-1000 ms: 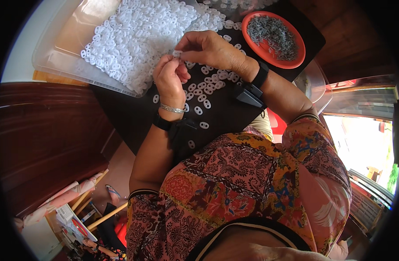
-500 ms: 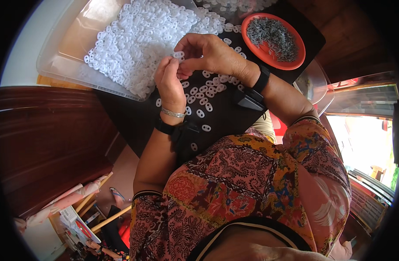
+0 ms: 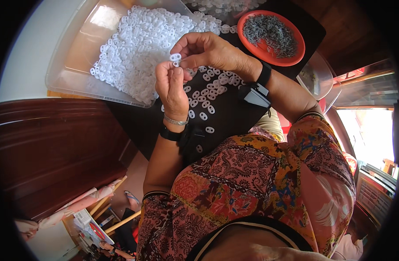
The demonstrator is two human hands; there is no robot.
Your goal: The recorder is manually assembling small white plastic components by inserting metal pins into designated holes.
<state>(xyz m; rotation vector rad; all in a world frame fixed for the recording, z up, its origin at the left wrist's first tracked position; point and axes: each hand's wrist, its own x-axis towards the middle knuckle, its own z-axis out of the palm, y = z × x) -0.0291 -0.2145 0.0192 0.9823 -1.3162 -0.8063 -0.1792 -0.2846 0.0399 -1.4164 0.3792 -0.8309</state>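
In front of me, two small white plastic pieces with two holes (image 3: 175,57) meet at my fingertips, one just above the other. My left hand (image 3: 171,91) is closed, thumb and fingers pinching the lower piece. My right hand (image 3: 212,53) curls round from the right, its index finger and thumb closed at the upper piece. Whether the two pieces are joined is too small to tell. Below my hands, several loose two-hole pieces (image 3: 203,116) lie scattered on the black table (image 3: 234,115). Both wrists wear black bands.
A clear plastic tub (image 3: 69,56) heaped with white two-hole pieces (image 3: 138,52) stands at the far left. To the far right sits a red plate (image 3: 300,48) of small grey metal parts (image 3: 269,34). A clear container (image 3: 312,80) is beyond the table's right edge.
The upper white piece now shows more fully between my fingertips, with the second piece visible beneath it. My hands stay close together. The whole view has shifted slightly.
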